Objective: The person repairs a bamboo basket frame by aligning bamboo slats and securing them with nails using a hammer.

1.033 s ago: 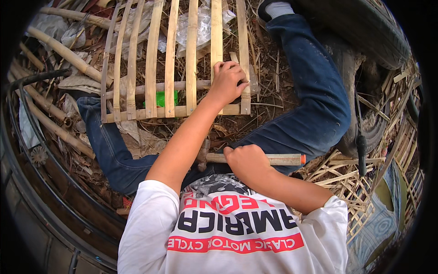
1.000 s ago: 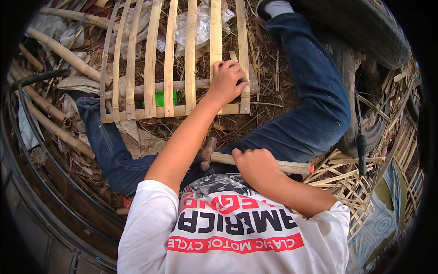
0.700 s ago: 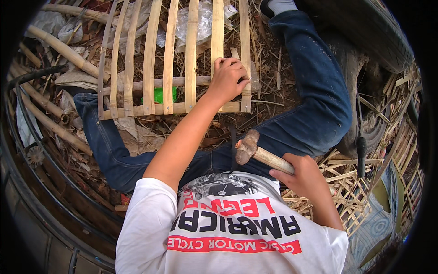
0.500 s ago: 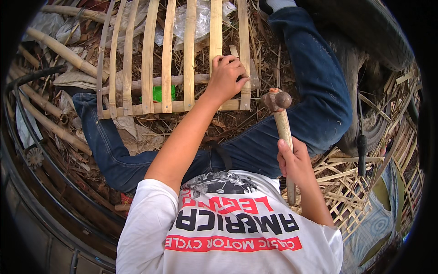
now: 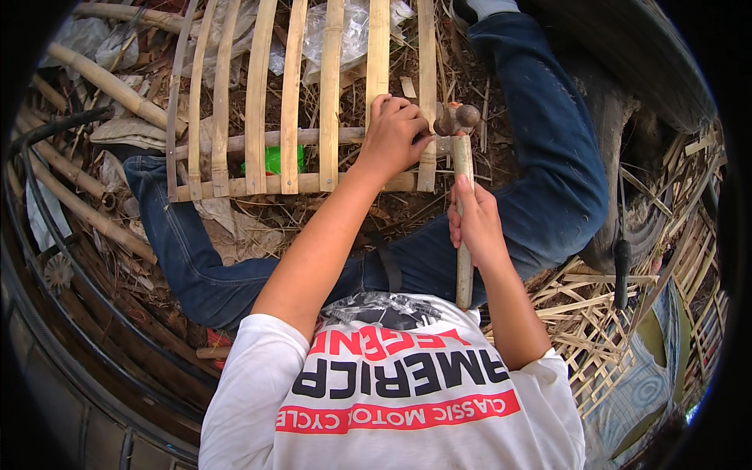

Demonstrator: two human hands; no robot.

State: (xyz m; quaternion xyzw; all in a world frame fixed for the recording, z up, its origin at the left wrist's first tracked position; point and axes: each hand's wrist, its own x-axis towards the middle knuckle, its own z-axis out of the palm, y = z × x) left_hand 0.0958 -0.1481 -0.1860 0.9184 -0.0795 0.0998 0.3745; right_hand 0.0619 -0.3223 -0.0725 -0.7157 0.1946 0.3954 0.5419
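A bamboo slat frame point(image 5: 330, 94), several pale slats across two crosswise poles, lies in front of me between my legs. My left hand point(image 5: 392, 139) is closed over its right part, thumb and fingertips pinched against the rightmost slat point(image 5: 427, 70) where it crosses the farther pole. Whatever is between those fingertips is hidden or too small to make out. My right hand point(image 5: 476, 219) grips a ball-headed hammer point(image 5: 464, 160) by its pale wooden handle. The hammer's rusty head is just right of the rightmost slat, close to my left fingertips.
A bamboo pole point(image 5: 117, 88) and other poles lie at left, near a black curved metal bar point(image 5: 59, 125). A tyre point(image 5: 634, 66) stands at upper right. Woven bamboo strips point(image 5: 595, 337) lie at lower right. Clear plastic point(image 5: 356, 35) and a green wrapper point(image 5: 274, 159) show beneath the slats.
My right hand has moved the hammer up and left, bringing its head beside the rightmost slat. My left hand stays at nearly the same place on the frame, fingers still pinched.
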